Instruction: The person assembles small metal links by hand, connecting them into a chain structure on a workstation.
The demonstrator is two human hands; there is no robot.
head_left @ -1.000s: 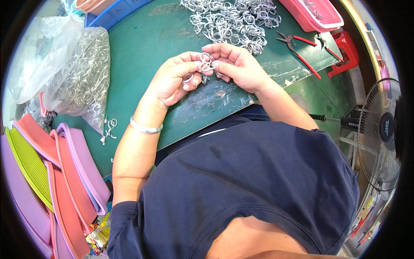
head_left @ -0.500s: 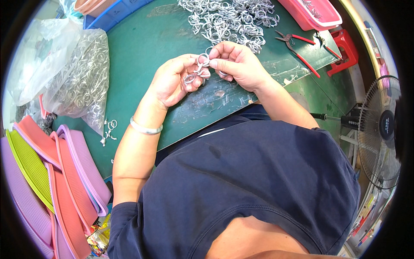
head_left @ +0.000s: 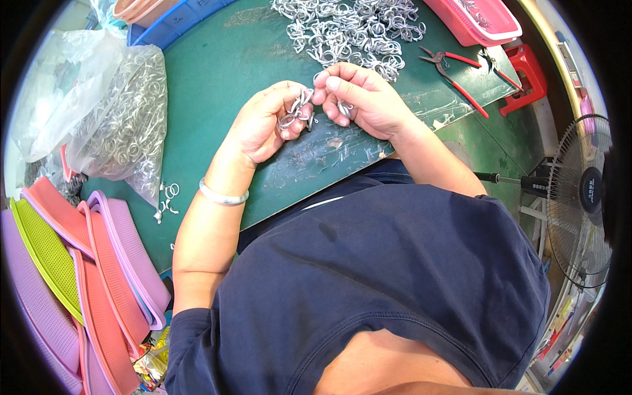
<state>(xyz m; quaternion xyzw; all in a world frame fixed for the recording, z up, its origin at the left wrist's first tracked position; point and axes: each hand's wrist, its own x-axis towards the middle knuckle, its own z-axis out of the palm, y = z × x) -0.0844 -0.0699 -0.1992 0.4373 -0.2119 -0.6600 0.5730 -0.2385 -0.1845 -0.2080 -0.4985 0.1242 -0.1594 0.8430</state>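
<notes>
Left grip (head_left: 273,125) pinches small silver metal split rings (head_left: 294,115); right grip (head_left: 365,99) clamps another. I judge them light, stiff, slippery; hold by rim. Green counter (head_left: 217,72) beneath.

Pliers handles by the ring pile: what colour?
Red, seen in the head view: the pliers lie on the green table.

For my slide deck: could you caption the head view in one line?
Left hand and right hand pinch small metal rings above a green table, ring pile beyond.
</notes>
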